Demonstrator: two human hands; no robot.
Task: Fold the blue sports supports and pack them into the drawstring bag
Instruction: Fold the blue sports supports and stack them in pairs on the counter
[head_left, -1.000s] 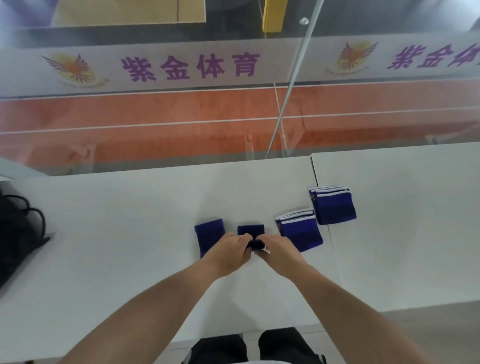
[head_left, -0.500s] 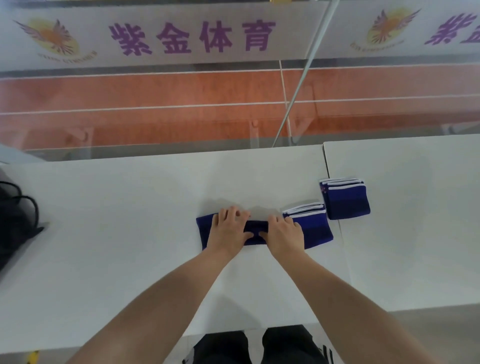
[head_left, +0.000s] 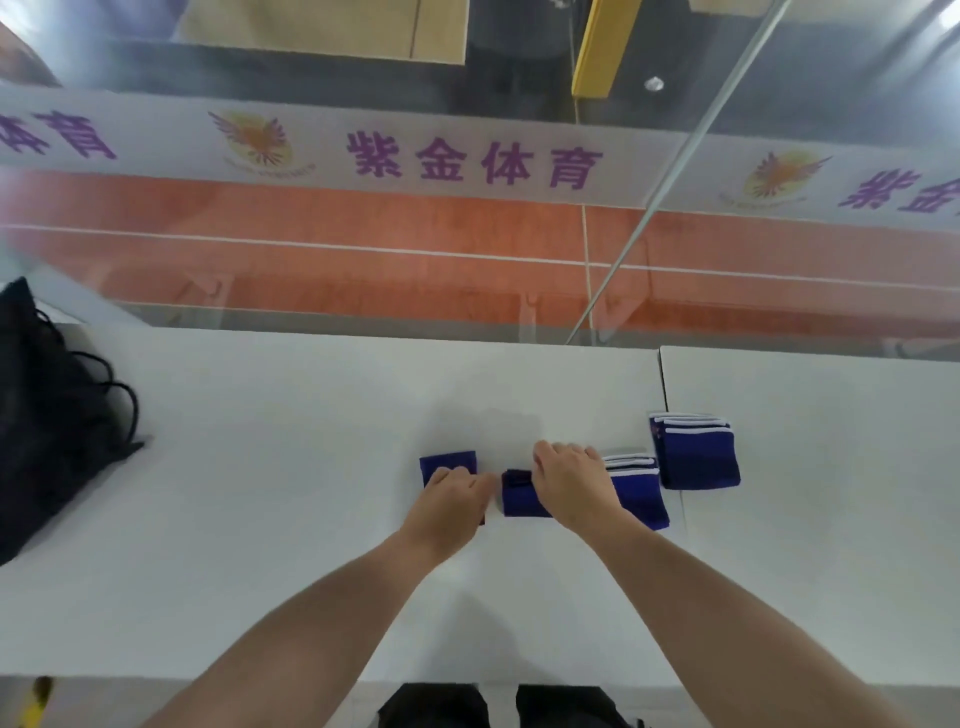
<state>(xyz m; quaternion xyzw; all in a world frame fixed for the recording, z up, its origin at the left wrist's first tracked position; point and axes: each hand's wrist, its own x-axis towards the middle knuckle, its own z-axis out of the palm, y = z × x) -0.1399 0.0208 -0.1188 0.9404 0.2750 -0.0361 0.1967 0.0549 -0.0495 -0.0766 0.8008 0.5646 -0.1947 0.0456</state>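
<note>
Half a second ago both hands pressed flat on one long blue support. Now that strip shows as two separate folded pieces with bare table between them: the left hand (head_left: 447, 506) rests on the left blue piece (head_left: 448, 464), the right hand (head_left: 574, 483) covers the middle blue piece (head_left: 521, 496). The hands have parted.

Both bare forearms reach forward from the near edge of the table, converging toward its middle. The left hand (head_left: 451, 501) lies palm down with its fingers curled under, knuckles raised, thumb pointing toward the other hand. The right hand (head_left: 571, 480) lies flatter, palm down, fingers together and stretched toward the far edge. The two hands sit just beside each other without touching.
</note>
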